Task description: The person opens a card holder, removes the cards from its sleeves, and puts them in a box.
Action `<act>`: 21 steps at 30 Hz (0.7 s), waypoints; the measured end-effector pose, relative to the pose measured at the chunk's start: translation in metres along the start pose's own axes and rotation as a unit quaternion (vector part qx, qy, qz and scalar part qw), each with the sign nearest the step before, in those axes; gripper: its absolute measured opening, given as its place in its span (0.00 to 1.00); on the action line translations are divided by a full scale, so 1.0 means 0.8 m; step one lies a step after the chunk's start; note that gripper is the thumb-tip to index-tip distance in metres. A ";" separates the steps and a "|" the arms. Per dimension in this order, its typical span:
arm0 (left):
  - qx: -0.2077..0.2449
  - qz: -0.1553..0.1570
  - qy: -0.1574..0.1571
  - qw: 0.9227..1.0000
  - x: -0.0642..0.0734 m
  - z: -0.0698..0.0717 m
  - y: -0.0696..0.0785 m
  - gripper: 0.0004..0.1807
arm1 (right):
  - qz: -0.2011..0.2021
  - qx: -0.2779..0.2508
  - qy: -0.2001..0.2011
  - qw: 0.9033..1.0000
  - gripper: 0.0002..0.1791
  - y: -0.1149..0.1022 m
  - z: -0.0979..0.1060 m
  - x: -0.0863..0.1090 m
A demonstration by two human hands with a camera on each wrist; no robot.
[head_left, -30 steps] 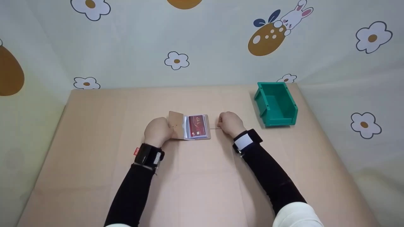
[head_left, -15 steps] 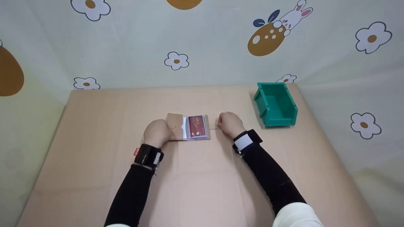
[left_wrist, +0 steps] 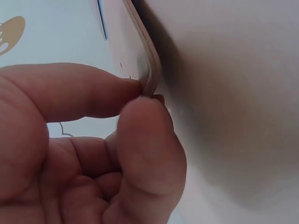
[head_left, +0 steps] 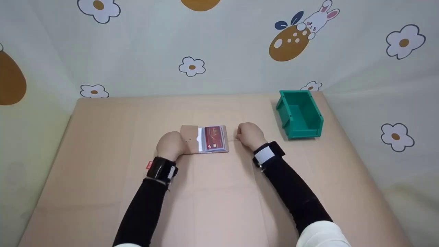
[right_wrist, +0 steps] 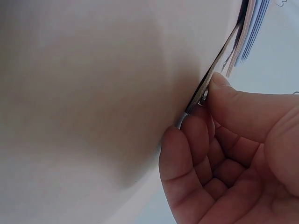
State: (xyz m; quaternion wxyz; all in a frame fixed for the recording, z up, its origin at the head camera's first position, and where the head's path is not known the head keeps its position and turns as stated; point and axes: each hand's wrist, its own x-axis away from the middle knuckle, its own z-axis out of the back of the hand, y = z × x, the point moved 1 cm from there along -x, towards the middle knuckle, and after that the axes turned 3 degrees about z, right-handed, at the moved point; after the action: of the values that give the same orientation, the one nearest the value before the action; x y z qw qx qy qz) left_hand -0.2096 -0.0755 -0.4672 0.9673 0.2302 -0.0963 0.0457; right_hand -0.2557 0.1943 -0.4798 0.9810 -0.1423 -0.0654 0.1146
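Note:
A tan card holder point(head_left: 189, 132) lies spread open on the table, its clear sleeves on the right half. On top of them shows a red card point(head_left: 214, 137). My left hand point(head_left: 170, 145) pinches the outer corner of the left cover between thumb and finger; in the left wrist view the rounded cover edge point(left_wrist: 148, 53) sits at the fingertips. To the right of the holder, my right hand point(head_left: 251, 134) pinches the end of its thin strap point(right_wrist: 219, 63), with the other fingers curled. A metal bit, perhaps a snap, glints by the right thumb.
A green open-front bin point(head_left: 300, 115) stands at the back right of the table point(head_left: 219, 206), beyond my right hand. Patterned cloth point(head_left: 144, 48) hangs behind the table and at both sides.
The left cover, tilted up a second ago, has come down flatter with my left hand, which sank slightly. My right hand has kept its place and its pinch on the strap.

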 end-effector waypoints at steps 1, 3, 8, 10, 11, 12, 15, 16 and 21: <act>-0.003 0.002 -0.001 1.000 0.000 -0.001 0.000 0.06 | 0.001 -0.001 0.001 1.000 0.08 0.000 0.000 0.000; -0.008 0.004 -0.003 1.000 0.000 -0.001 0.001 0.06 | 0.004 -0.003 0.003 1.000 0.08 0.000 0.001 0.001; -0.020 0.004 0.004 1.000 0.000 -0.001 0.003 0.05 | 0.010 -0.006 0.007 1.000 0.08 0.000 0.001 0.001; -0.024 0.004 0.009 1.000 -0.001 -0.003 0.003 0.05 | 0.008 -0.008 0.008 1.000 0.08 0.000 0.001 0.001; -0.024 0.006 0.011 1.000 -0.002 -0.004 0.003 0.05 | 0.007 -0.008 0.007 1.000 0.08 0.000 0.001 0.001; -0.025 0.006 0.013 1.000 -0.002 -0.004 0.003 0.05 | 0.006 -0.008 0.006 1.000 0.08 0.000 0.001 0.001; -0.021 0.005 0.020 1.000 -0.004 -0.006 0.002 0.05 | 0.003 -0.008 0.004 1.000 0.08 -0.001 0.001 0.000; -0.018 0.004 0.021 1.000 -0.005 -0.006 0.002 0.05 | 0.003 -0.008 0.005 1.000 0.08 -0.001 0.001 0.000; -0.006 -0.017 0.028 0.999 -0.005 -0.007 0.006 0.09 | 0.002 -0.011 0.007 1.000 0.07 -0.001 0.001 0.000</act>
State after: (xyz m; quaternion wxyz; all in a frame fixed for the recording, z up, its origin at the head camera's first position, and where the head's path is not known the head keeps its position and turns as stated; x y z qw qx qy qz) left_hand -0.2134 -0.0690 -0.4713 0.9715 0.2250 -0.0651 0.0357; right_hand -0.2561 0.1936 -0.4785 0.9796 -0.1543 -0.0594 0.1144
